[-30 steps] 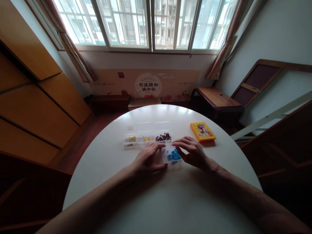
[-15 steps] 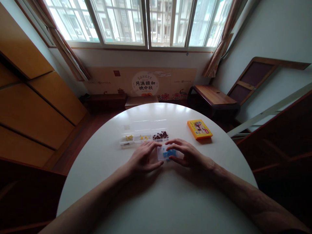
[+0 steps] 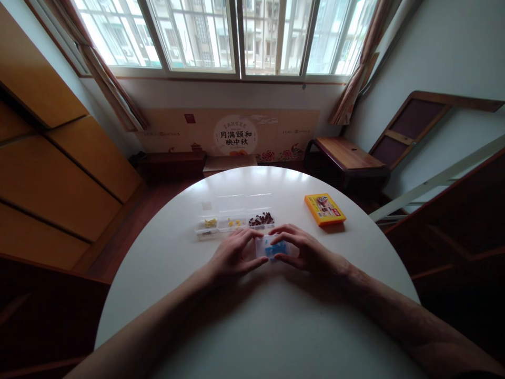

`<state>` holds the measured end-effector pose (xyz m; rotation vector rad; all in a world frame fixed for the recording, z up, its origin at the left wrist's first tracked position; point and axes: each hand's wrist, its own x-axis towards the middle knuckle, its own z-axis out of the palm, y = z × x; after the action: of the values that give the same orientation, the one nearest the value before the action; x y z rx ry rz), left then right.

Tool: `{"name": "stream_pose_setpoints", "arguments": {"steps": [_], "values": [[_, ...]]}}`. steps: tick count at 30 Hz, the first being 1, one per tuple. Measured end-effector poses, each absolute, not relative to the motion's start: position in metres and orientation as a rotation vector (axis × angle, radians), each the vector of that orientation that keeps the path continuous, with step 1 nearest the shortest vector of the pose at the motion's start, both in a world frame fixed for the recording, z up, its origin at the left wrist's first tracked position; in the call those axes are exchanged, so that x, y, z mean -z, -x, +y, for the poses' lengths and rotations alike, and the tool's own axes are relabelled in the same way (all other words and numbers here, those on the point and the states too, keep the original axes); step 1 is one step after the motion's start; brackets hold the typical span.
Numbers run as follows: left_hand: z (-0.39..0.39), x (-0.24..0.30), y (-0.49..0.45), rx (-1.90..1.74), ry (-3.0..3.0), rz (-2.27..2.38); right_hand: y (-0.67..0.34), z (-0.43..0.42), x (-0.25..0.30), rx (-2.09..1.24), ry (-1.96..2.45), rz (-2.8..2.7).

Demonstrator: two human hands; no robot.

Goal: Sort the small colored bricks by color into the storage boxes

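Between my two hands is a small clear plastic box (image 3: pixel 261 248) with blue pieces (image 3: pixel 277 248) inside. My left hand (image 3: pixel 232 252) grips its left side, index finger at the far edge and thumb at the near edge. On the right side, my right hand (image 3: pixel 305 247) holds the box with its fingers curved over the far edge and the thumb along the near one. Just beyond my fingers lies a clear compartment case (image 3: pixel 226 229), its transparent lids raised. Its compartments hold pale yellow bits (image 3: pixel 210 223), a few yellow pieces (image 3: pixel 233 223) and dark brown pieces (image 3: pixel 262 219).
A yellow-orange box (image 3: pixel 324 209) lies at the right on the round white table (image 3: pixel 252 326). Past the far table edge stand a cardboard panel (image 3: pixel 169 129) under the window and a wooden-topped chair (image 3: pixel 349 153). Wooden cabinets (image 3: pixel 55 189) are to the left.
My left thumb and fingertips have closed in on the plastic box's left side. The right hand keeps nearly the same place, and the view has shifted slightly.
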<state>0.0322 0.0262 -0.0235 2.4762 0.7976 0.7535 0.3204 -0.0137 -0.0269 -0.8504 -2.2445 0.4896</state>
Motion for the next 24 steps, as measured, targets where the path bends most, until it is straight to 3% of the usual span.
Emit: {"name": "stream_pose_setpoints", "arguments": {"steps": [24], "values": [[0.023,0.019,-0.033,-0.790,-2.490,0.903,-0.339,-0.011,0.014,-0.321,0.881,-2.327]]}}
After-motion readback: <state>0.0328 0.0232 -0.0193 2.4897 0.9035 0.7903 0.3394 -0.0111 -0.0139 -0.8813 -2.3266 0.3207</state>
